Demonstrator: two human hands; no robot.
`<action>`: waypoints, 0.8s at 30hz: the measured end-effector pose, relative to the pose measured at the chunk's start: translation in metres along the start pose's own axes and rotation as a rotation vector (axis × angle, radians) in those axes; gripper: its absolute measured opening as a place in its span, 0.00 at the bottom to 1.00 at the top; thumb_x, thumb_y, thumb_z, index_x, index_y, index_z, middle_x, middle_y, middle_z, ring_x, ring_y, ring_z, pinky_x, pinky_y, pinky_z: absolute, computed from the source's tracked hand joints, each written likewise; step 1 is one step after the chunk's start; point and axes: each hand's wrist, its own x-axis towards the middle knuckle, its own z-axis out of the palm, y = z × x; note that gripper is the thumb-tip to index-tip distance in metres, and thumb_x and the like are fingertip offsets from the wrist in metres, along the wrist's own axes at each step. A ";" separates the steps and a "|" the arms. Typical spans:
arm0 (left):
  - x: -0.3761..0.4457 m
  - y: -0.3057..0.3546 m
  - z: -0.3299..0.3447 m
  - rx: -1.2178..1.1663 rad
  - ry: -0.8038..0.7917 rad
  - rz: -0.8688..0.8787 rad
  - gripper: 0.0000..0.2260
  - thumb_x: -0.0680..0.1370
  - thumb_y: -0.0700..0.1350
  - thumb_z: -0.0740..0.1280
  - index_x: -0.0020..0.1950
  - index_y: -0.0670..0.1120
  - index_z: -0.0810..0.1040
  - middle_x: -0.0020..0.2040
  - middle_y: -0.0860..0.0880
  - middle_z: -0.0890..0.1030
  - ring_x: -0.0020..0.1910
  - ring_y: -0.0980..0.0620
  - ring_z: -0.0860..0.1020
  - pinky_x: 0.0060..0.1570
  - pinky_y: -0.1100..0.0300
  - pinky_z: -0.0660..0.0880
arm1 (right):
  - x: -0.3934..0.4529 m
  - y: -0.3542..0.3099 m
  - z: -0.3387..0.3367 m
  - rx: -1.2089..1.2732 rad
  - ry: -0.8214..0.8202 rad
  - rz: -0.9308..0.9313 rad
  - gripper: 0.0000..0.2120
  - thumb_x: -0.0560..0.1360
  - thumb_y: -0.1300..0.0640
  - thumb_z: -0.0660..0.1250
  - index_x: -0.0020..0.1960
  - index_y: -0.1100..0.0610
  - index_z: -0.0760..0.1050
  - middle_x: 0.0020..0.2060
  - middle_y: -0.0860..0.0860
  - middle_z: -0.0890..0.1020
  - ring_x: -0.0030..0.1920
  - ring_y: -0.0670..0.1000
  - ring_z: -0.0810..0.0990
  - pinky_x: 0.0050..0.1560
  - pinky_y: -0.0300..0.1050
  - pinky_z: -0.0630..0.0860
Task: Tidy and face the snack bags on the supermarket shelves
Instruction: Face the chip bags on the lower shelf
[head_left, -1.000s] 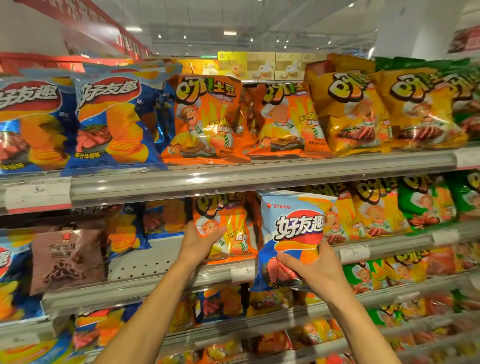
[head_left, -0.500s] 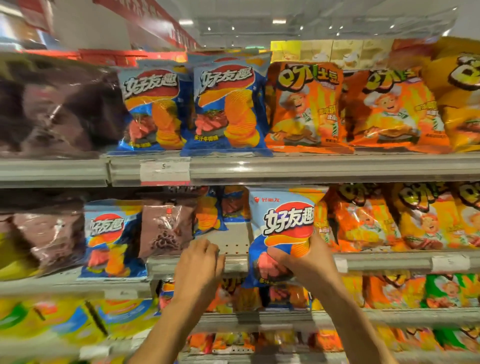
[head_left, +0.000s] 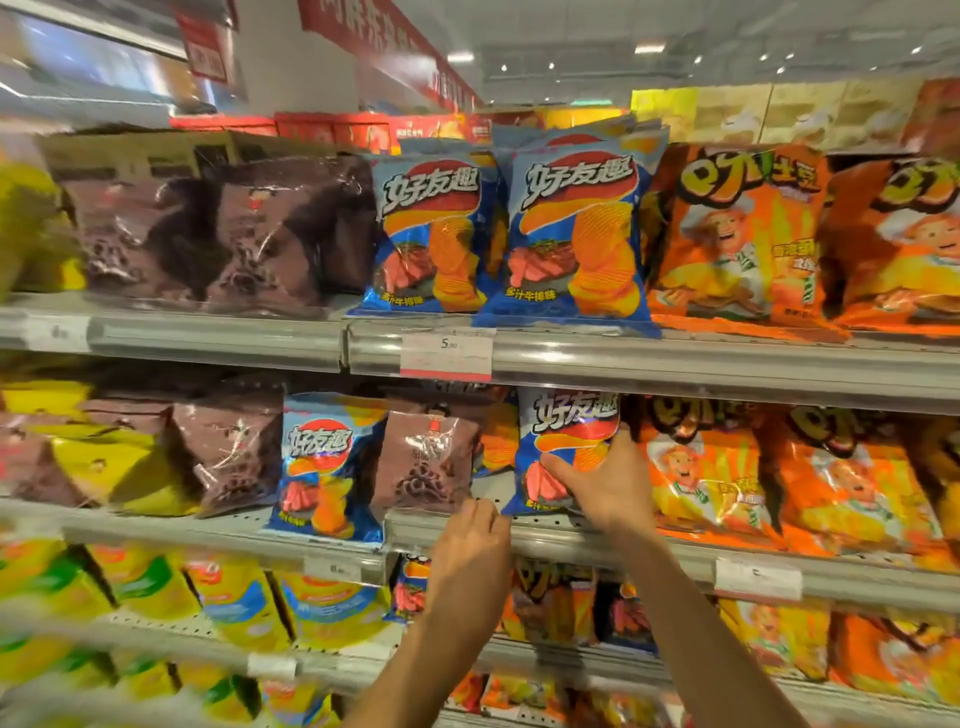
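My right hand (head_left: 608, 488) grips a blue chip bag (head_left: 563, 436) with a red logo, holding it upright on the middle shelf (head_left: 545, 540), thumb across its front. My left hand (head_left: 470, 545) is at that shelf's front edge, fingertips by the lower corner of a brown snack bag (head_left: 426, 460); what its fingers do there is hard to tell. Another blue chip bag (head_left: 324, 462) stands left of the brown one. Orange bags (head_left: 706, 473) fill the shelf to the right of my right hand.
The upper shelf (head_left: 675, 358) holds brown bags (head_left: 218, 234), two blue bags (head_left: 574, 228) and orange bags (head_left: 737, 234), with a price tag (head_left: 445, 353) on its rail. Yellow and green bags (head_left: 234, 603) crowd the lower left shelves. More orange bags (head_left: 779, 634) sit lower right.
The view swung left along the shelves. My right hand carried the blue bag up and back onto the middle shelf. My left hand left the orange bag and came to the shelf edge.
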 end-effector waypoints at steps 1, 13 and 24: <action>0.000 0.000 0.000 -0.007 0.010 0.001 0.14 0.57 0.35 0.81 0.36 0.45 0.81 0.35 0.48 0.77 0.35 0.49 0.77 0.31 0.59 0.71 | 0.001 0.002 0.004 -0.005 -0.024 0.007 0.40 0.65 0.37 0.79 0.68 0.56 0.69 0.61 0.54 0.78 0.62 0.57 0.78 0.61 0.57 0.78; -0.002 0.002 0.008 -0.016 0.084 0.024 0.08 0.68 0.30 0.73 0.38 0.41 0.78 0.36 0.44 0.75 0.37 0.44 0.73 0.36 0.53 0.69 | 0.005 0.022 0.009 0.039 -0.123 0.072 0.51 0.64 0.34 0.79 0.76 0.56 0.61 0.70 0.54 0.76 0.65 0.57 0.77 0.62 0.51 0.76; -0.010 -0.001 0.014 -0.178 -0.002 -0.072 0.12 0.79 0.45 0.65 0.62 0.45 0.77 0.55 0.49 0.76 0.57 0.50 0.72 0.53 0.58 0.74 | -0.033 0.022 0.005 0.089 0.051 -0.042 0.45 0.69 0.38 0.77 0.77 0.56 0.63 0.71 0.54 0.73 0.72 0.56 0.71 0.71 0.58 0.71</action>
